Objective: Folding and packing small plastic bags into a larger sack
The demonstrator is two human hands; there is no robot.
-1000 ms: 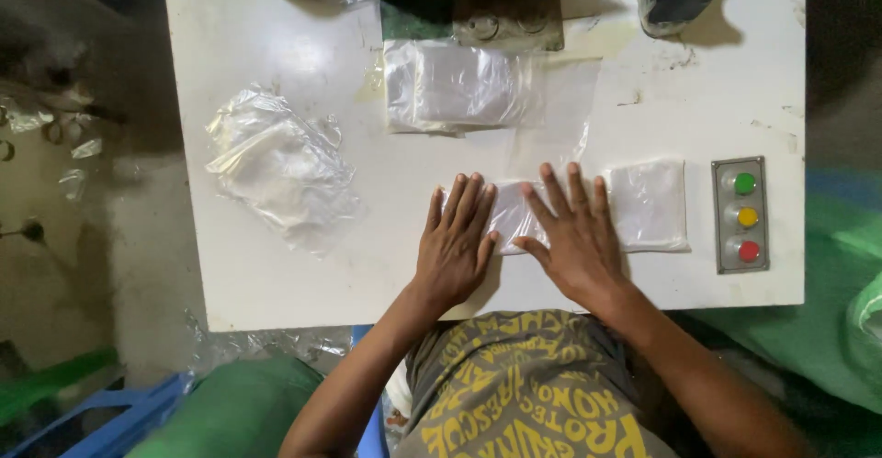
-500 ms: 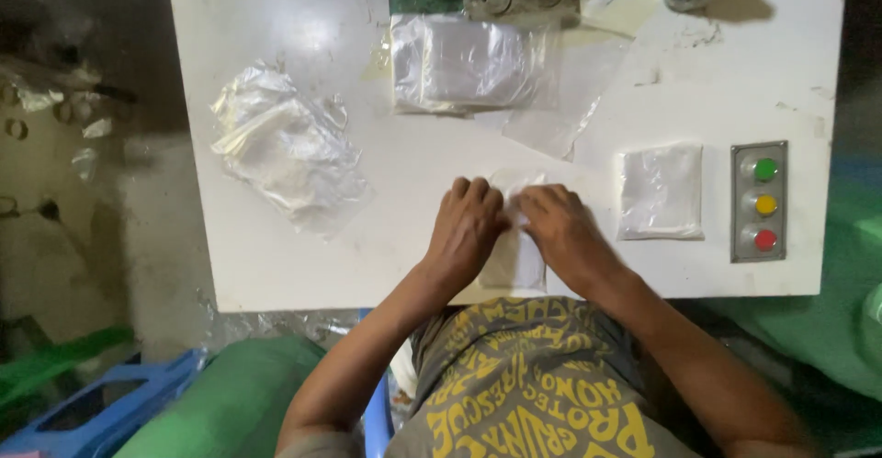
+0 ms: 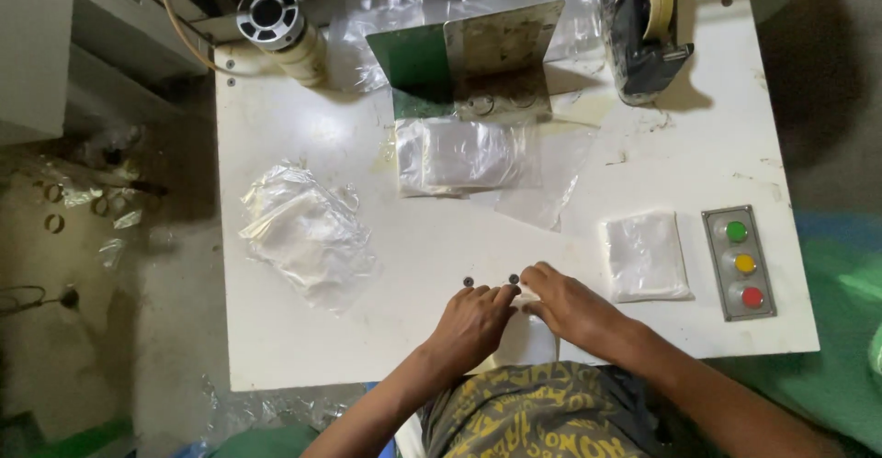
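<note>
A small white packet [image 3: 525, 329] lies at the near edge of the white worktable [image 3: 303, 348], just in front of the person, pinched between both hands: the left hand [image 3: 473, 325] curls its fingers over the packet's left end, the right hand [image 3: 574, 306] presses its fingertips on the top edge, and most of the packet is hidden beneath them; both hands look partly closed on it. The fold would likely come out neatest with the edges kept square and the packet held flat against the table. Just to the right rests a finished flat white packet [image 3: 645, 256], beside a panel with green, yellow and red buttons [image 3: 742, 262]; farther off lie a stack of clear bags [image 3: 459, 155] and a crumpled bag bundle [image 3: 308, 233]. A second ago both hands were spread flat, palms down; half a second ago they had drawn together, as now, fingers gathered.
</note>
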